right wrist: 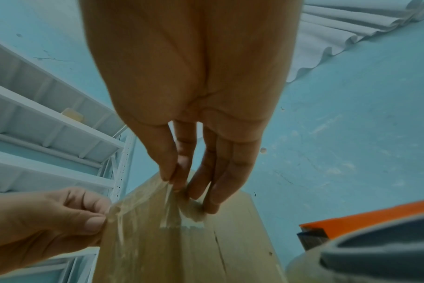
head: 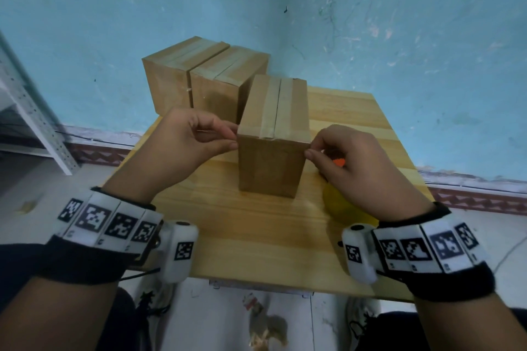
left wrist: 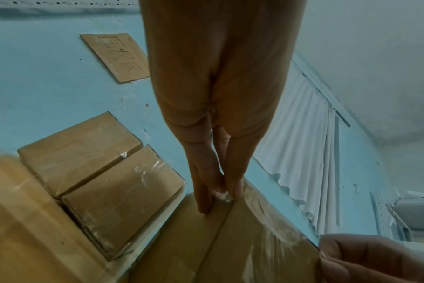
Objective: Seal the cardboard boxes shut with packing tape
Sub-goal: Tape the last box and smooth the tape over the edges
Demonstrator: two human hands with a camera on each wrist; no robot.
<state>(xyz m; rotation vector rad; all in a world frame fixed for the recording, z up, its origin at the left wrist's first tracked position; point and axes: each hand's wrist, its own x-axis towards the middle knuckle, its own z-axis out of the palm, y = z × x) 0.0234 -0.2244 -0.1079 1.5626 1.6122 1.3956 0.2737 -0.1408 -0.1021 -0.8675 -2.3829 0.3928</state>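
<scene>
Left hand [head: 194,139], right hand [head: 350,168] pinch tape [right wrist: 143,197].
</scene>
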